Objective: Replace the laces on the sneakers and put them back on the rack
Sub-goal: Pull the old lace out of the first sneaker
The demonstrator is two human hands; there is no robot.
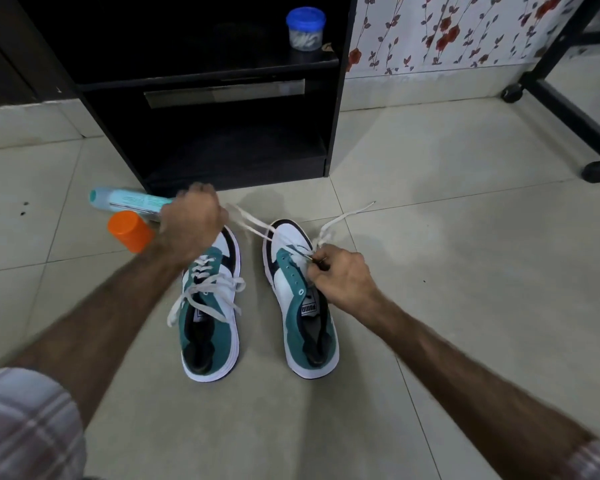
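Note:
Two teal, white and black sneakers stand side by side on the tiled floor, toes pointing away from me. The left sneaker (210,317) is laced with a white lace, its ends lying loose. The right sneaker (300,306) has a white lace (253,226) running only through its front eyelets. My left hand (191,226) is raised above the left sneaker's toe and grips one end of that lace, stretched taut. My right hand (343,275) pinches the lace at the right sneaker's eyelets; the other end (347,216) trails onto the floor.
A black shelf unit (205,98) stands just behind the sneakers, with a blue-lidded jar (305,29) on its upper shelf. A teal spray can (129,202) and an orange cap (130,232) lie on the floor at left. A black wheeled frame (568,109) stands at right.

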